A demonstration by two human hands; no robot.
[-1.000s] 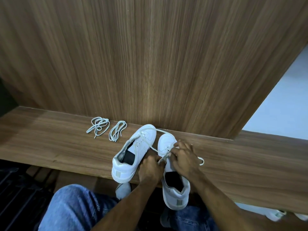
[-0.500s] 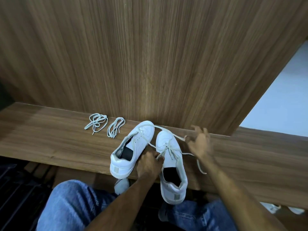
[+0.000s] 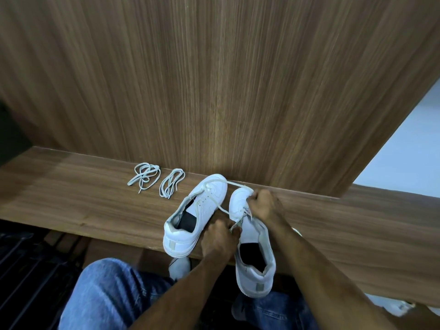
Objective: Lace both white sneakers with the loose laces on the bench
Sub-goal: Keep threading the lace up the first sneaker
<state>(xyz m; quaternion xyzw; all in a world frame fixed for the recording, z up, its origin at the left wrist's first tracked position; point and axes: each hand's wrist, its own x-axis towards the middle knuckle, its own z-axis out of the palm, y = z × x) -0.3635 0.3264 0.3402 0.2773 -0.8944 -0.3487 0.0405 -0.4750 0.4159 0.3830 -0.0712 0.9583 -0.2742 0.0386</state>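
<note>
I see both white sneakers at the worktop's near edge; the right sneaker overhangs it heel-first, the left sneaker just beside it. My right hand has come back from the far right and pinches the lace at the toe; my left hand grips lace at the eyelets. Two loose laces lie on the bare worktop, left.
</note>
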